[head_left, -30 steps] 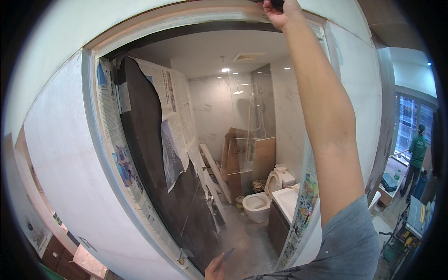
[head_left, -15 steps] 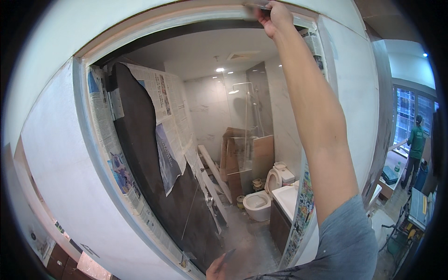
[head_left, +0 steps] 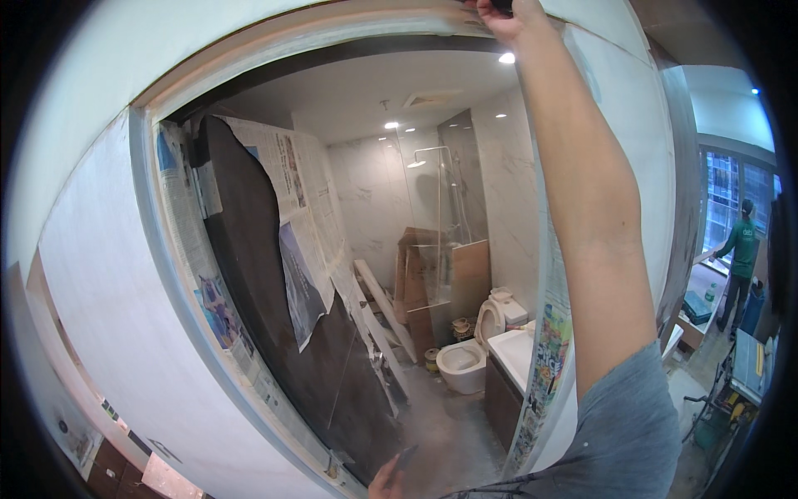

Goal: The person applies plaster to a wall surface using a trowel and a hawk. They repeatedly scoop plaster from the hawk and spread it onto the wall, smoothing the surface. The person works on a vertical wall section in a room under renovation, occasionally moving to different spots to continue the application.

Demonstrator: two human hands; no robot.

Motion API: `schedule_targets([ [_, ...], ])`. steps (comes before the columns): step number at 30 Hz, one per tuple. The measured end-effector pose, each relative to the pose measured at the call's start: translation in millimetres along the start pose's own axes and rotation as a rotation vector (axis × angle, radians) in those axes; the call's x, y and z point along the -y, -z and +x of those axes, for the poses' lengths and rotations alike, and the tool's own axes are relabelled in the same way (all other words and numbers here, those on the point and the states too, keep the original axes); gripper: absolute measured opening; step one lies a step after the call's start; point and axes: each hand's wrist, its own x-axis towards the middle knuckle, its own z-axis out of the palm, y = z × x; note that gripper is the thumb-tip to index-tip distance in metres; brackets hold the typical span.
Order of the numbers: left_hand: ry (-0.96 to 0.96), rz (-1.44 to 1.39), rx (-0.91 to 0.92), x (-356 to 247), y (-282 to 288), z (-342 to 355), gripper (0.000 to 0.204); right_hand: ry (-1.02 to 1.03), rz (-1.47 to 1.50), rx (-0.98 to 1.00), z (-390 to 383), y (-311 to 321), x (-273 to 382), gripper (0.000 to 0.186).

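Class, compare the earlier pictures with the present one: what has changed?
The right hand has moved right near the door frame's top, still gripping a dark object. A co-worker in green now reaches an arm farther left. Unchanged: the left hand holds a dark tool.

Pale, grey-veined walls (head_left: 366, 179) rise beneath a white ceiling (head_left: 341, 104) — small round lights (head_left: 391, 125) glow in it. A white toilet (head_left: 464, 381) stands on the grey floor (head_left: 453, 416), beside a dark vanity (head_left: 503, 403) with a white top (head_left: 510, 353). Far right, a window (head_left: 721, 200) shines blue.
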Motion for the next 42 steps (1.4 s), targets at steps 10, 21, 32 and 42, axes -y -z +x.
schedule_targets([
  [10,-0.014,-0.058,-0.030,-11,-3,-1,0.035,0.173,-0.258,0.026,-84,-9,-68,0.014],
  [21,0.006,-0.142,-0.077,1,-5,-1,0.035,0.098,-0.058,0.046,-30,-19,-32,0.014],
  [32,-0.015,-0.097,0.028,-20,-13,6,0.035,0.132,-0.250,0.191,-38,29,-51,0.017],
  [42,0.032,-0.082,-0.036,-26,-13,-7,0.035,0.101,-0.333,-0.052,-103,-66,-106,0.017],
])
